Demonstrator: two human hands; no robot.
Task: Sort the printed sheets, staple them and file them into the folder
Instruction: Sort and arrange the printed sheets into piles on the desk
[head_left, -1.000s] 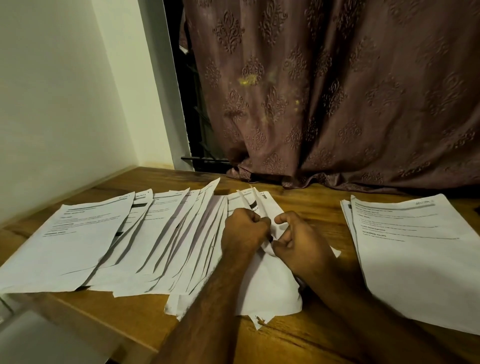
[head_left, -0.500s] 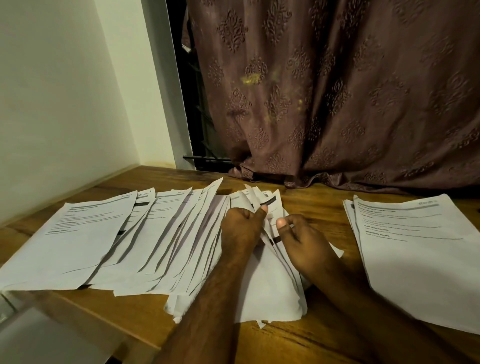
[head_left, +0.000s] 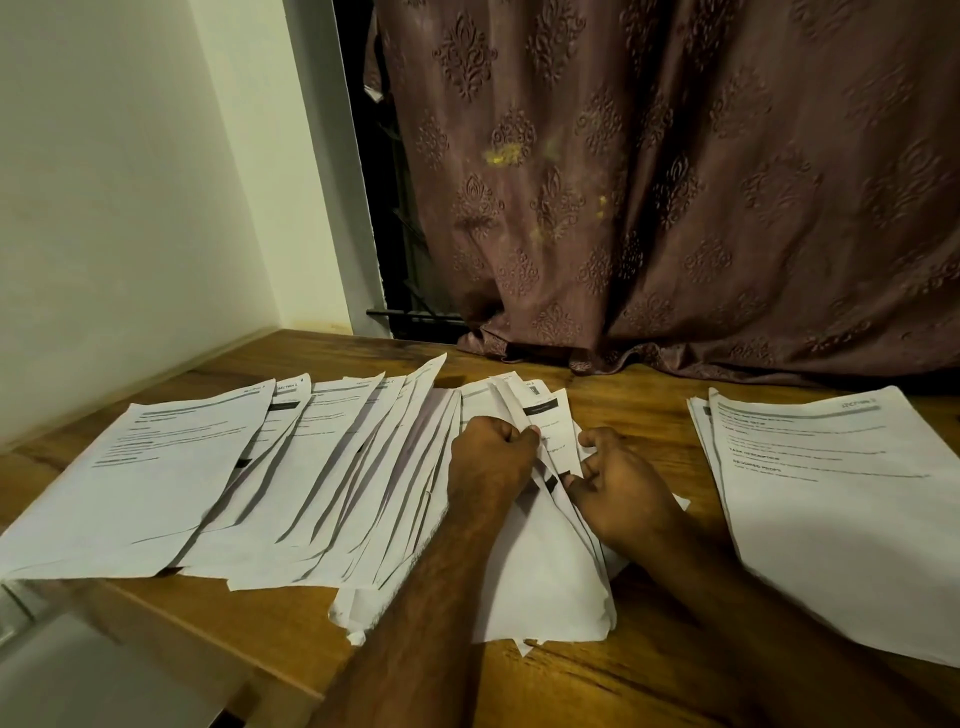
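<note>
Since a second ago my left hand (head_left: 493, 457) and right hand (head_left: 621, 491) both pinch further sheets lifted from the middle pile (head_left: 540, 561) — sorting goes on, left of the sorted stack (head_left: 841, 499) on the worktop (head_left: 613, 686).

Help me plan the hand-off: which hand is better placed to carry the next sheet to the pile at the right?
Probably the right hand: it lies between the fanned sheets and the right pile, already pinching a sheet edge. The left hand grips the sheets farther away.
</note>
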